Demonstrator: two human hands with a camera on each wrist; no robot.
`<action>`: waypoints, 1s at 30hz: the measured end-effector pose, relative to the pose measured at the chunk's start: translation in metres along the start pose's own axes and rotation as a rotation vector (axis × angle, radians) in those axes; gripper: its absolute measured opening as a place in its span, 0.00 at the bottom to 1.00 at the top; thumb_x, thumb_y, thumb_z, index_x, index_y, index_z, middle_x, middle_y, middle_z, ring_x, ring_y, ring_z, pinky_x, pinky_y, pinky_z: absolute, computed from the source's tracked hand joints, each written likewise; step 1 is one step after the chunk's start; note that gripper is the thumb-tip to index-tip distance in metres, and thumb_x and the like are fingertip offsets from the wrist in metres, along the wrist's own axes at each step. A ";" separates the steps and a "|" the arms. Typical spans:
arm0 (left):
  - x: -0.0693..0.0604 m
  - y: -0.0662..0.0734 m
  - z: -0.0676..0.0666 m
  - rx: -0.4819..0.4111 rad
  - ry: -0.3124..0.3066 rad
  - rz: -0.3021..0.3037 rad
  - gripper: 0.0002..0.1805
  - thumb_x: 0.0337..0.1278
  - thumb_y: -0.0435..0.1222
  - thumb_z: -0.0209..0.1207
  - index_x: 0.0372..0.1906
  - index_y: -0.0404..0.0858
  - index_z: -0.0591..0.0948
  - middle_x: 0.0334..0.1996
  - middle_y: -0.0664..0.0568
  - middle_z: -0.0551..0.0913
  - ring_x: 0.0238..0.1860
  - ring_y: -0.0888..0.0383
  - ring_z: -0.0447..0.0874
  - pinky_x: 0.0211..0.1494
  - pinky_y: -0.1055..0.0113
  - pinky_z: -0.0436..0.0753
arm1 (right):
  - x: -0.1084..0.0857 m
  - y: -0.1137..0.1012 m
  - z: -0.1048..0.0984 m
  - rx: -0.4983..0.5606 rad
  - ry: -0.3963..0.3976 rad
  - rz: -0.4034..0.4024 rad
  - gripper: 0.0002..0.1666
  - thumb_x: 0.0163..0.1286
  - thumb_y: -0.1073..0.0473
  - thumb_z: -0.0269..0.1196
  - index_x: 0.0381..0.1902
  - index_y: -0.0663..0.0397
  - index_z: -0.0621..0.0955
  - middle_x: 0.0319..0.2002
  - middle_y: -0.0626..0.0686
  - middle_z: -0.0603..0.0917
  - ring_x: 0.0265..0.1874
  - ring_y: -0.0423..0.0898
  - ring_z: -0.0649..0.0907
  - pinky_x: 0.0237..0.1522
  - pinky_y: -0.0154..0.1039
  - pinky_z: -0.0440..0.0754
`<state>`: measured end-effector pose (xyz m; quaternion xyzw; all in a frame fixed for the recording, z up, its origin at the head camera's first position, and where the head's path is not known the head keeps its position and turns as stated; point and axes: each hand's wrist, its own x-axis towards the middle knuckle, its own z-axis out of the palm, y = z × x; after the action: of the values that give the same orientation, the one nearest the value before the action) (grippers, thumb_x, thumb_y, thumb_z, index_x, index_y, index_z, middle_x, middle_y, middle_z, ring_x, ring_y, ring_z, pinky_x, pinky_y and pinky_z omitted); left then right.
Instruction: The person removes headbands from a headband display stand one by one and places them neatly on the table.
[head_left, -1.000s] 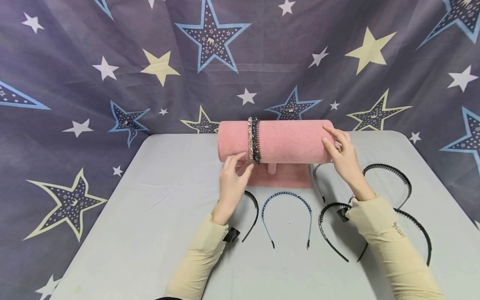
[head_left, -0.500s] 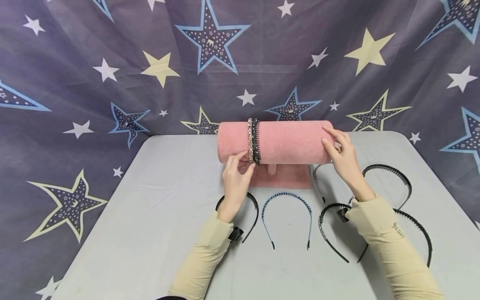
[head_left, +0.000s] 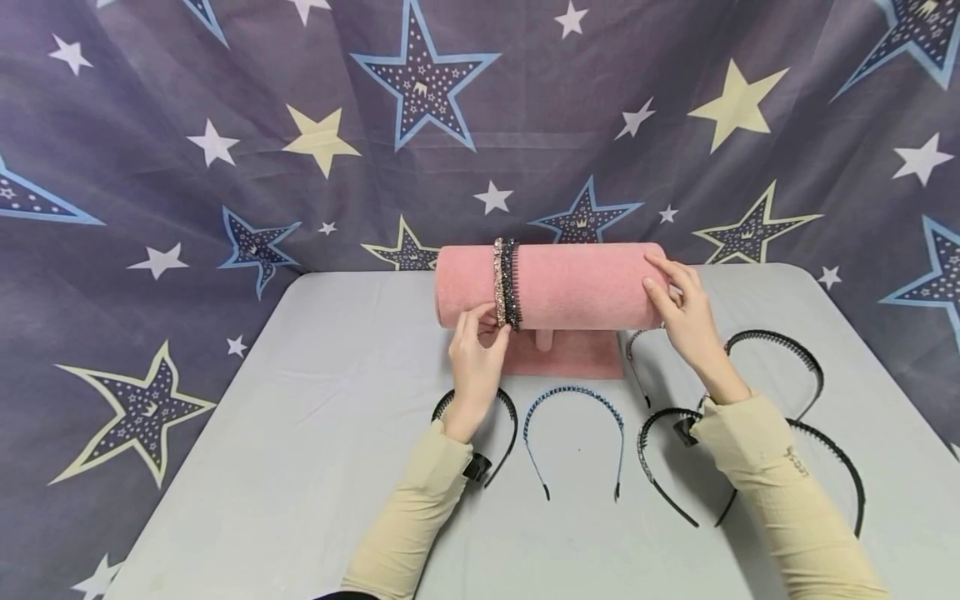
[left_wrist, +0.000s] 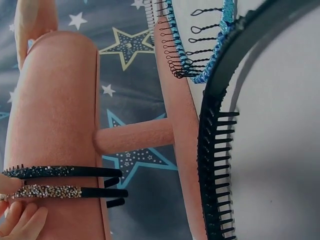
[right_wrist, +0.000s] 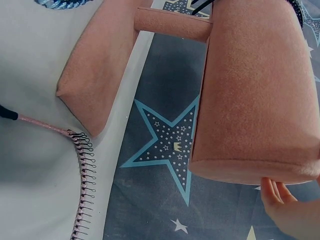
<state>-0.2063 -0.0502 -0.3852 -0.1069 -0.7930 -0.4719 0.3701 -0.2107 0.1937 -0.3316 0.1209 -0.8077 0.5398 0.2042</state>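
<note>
A pink padded headband display stand (head_left: 592,287) has its roll lying crosswise on a short post. Two headbands are clasped round it side by side: one with gold glitter (left_wrist: 55,191), one black with dark sparkles (left_wrist: 50,171). My left hand (head_left: 477,362) pinches the gold glitter headband low on the roll's front, the thumb lying between the two bands in the left wrist view. My right hand (head_left: 686,321) grips the roll's right end, its thumb on the front. In the right wrist view, fingertips (right_wrist: 272,192) press against that end.
On the grey-covered table (head_left: 300,467) lie a blue headband (head_left: 573,387), a black toothed headband (head_left: 513,417) under my left wrist, and several more headbands, such as a black one (head_left: 813,362), round my right forearm. A star-patterned curtain (head_left: 247,192) hangs behind.
My left wrist and forearm have swung slightly to the right, while the fingertips stay at the headbands. The gold glitter band has shifted a touch leftward. My right hand keeps its place.
</note>
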 end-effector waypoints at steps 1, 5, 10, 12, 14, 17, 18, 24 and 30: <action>0.000 0.000 0.000 -0.004 0.000 -0.004 0.16 0.42 0.26 0.62 0.41 0.33 0.76 0.30 0.46 0.75 0.32 0.56 0.77 0.38 0.74 0.79 | 0.000 0.000 0.000 0.000 0.000 0.001 0.23 0.67 0.63 0.50 0.58 0.66 0.67 0.53 0.63 0.63 0.48 0.39 0.68 0.41 0.18 0.69; -0.001 0.000 0.001 -0.028 -0.001 -0.021 0.16 0.43 0.25 0.60 0.42 0.32 0.75 0.30 0.46 0.75 0.32 0.56 0.77 0.38 0.75 0.80 | 0.000 -0.001 0.000 0.000 -0.004 0.003 0.23 0.67 0.63 0.49 0.58 0.66 0.67 0.53 0.63 0.63 0.48 0.41 0.68 0.40 0.18 0.69; 0.000 0.000 0.001 -0.056 -0.002 -0.032 0.15 0.44 0.24 0.59 0.42 0.32 0.75 0.30 0.45 0.75 0.31 0.55 0.78 0.37 0.75 0.80 | 0.000 -0.001 0.000 0.001 -0.006 0.008 0.23 0.67 0.63 0.49 0.59 0.66 0.67 0.53 0.63 0.63 0.49 0.44 0.68 0.39 0.18 0.69; 0.000 -0.001 0.000 -0.062 -0.001 -0.032 0.15 0.44 0.24 0.59 0.42 0.31 0.75 0.30 0.45 0.75 0.31 0.55 0.78 0.36 0.75 0.80 | 0.000 -0.002 0.000 0.001 -0.007 0.008 0.23 0.67 0.63 0.49 0.59 0.66 0.67 0.54 0.63 0.63 0.50 0.46 0.68 0.40 0.19 0.69; 0.001 -0.002 -0.001 -0.069 0.007 -0.029 0.15 0.43 0.24 0.60 0.41 0.31 0.75 0.29 0.44 0.75 0.30 0.54 0.78 0.36 0.75 0.81 | 0.000 -0.002 0.000 -0.001 -0.008 0.008 0.23 0.67 0.62 0.49 0.59 0.66 0.66 0.54 0.64 0.63 0.50 0.47 0.67 0.41 0.20 0.69; 0.002 -0.004 -0.003 -0.069 0.022 -0.028 0.14 0.43 0.23 0.59 0.41 0.30 0.75 0.29 0.44 0.75 0.30 0.54 0.78 0.35 0.73 0.81 | 0.000 -0.002 0.000 -0.006 -0.009 0.008 0.23 0.67 0.62 0.49 0.59 0.66 0.66 0.54 0.64 0.62 0.50 0.48 0.67 0.43 0.22 0.69; 0.003 -0.005 -0.004 -0.068 0.028 -0.027 0.14 0.43 0.23 0.59 0.40 0.30 0.75 0.29 0.44 0.75 0.30 0.53 0.77 0.34 0.73 0.81 | 0.000 -0.002 0.000 -0.009 -0.009 0.008 0.23 0.67 0.62 0.49 0.59 0.66 0.66 0.54 0.64 0.62 0.50 0.48 0.66 0.44 0.23 0.69; 0.006 -0.009 -0.014 -0.051 0.048 -0.039 0.13 0.43 0.23 0.58 0.40 0.30 0.74 0.29 0.44 0.75 0.30 0.53 0.77 0.34 0.71 0.82 | 0.000 -0.001 0.000 -0.008 -0.008 0.005 0.23 0.67 0.63 0.49 0.59 0.65 0.67 0.54 0.64 0.63 0.50 0.47 0.66 0.43 0.22 0.69; 0.009 -0.017 -0.026 -0.040 0.056 -0.042 0.13 0.44 0.23 0.57 0.40 0.29 0.74 0.28 0.43 0.74 0.29 0.53 0.77 0.34 0.69 0.82 | 0.000 -0.001 0.000 0.001 -0.005 0.004 0.23 0.67 0.63 0.50 0.58 0.65 0.67 0.53 0.63 0.63 0.49 0.42 0.67 0.42 0.20 0.69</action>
<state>-0.2089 -0.0819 -0.3831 -0.0841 -0.7748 -0.4982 0.3801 -0.2104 0.1936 -0.3304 0.1211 -0.8081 0.5404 0.2009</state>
